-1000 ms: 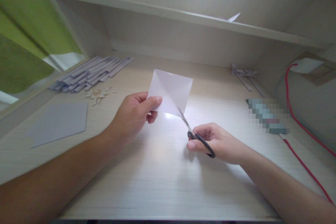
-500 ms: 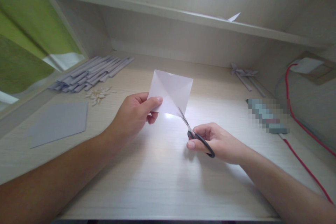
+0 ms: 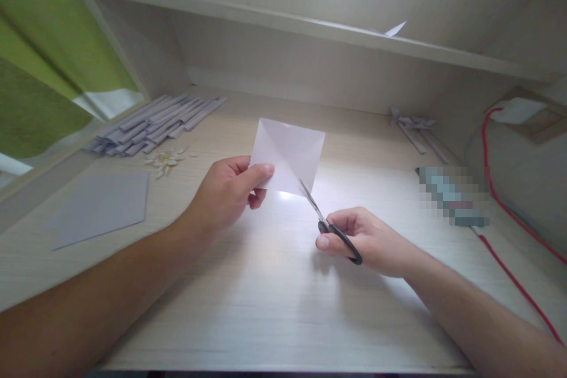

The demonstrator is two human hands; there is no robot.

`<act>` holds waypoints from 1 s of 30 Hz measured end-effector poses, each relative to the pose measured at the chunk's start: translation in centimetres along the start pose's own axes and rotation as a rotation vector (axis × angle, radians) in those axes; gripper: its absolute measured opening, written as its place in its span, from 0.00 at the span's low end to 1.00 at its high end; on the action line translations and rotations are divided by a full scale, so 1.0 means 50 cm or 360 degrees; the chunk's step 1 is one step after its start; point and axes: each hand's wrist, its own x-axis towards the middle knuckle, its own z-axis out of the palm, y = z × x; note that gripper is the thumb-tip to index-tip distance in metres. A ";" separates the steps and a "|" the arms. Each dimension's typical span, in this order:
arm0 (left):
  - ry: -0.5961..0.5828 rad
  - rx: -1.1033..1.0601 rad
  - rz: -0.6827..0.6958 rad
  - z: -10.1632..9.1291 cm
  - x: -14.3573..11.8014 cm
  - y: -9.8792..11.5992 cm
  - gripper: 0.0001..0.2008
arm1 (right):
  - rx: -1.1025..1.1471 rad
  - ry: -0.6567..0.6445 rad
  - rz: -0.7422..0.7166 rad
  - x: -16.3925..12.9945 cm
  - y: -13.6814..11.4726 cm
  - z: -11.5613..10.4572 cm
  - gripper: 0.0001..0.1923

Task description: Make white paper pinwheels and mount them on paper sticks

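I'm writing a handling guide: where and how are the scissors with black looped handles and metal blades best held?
Probably by the black looped handles, coming from the near right, as the right hand holds them: the handles face that side, while the slim metal blades point away and leftward, their tips at the square white paper sheet.

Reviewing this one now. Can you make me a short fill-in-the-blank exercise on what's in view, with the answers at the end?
1. The left hand holds a creased white square of ____.
2. The right hand grips scissors whose handles are ____ in colour.
3. The large pile of rolled tubes lies toward the ____ side of the desk as pictured.
4. The cable leading from the pixelated object is ____ in colour.

Missing words: paper; black; left; red.
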 end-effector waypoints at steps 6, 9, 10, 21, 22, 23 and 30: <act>-0.0002 0.0012 0.0015 -0.002 0.000 -0.002 0.15 | -0.0024 0.0000 0.0004 0.001 -0.001 -0.001 0.28; -0.0008 0.0020 0.0021 -0.002 0.000 -0.003 0.15 | -0.0029 -0.0010 0.0001 0.001 -0.004 0.000 0.28; -0.0007 0.0024 0.0018 -0.002 0.000 -0.003 0.14 | -0.0027 -0.0017 -0.0001 0.001 -0.004 0.000 0.27; 0.0006 0.0015 0.0009 -0.003 0.001 -0.004 0.14 | -0.0005 0.0048 0.0030 0.004 -0.001 0.000 0.25; 0.0010 0.0013 0.0007 -0.003 0.001 -0.005 0.14 | -0.0003 0.0052 0.0031 0.003 -0.001 0.000 0.25; 0.0010 0.0010 0.0006 -0.002 0.002 -0.005 0.14 | 0.0000 0.0055 0.0030 0.003 -0.002 0.000 0.25; 0.0026 0.0031 0.0026 -0.002 0.004 -0.004 0.15 | -0.0021 0.0108 0.0034 0.005 -0.003 0.002 0.25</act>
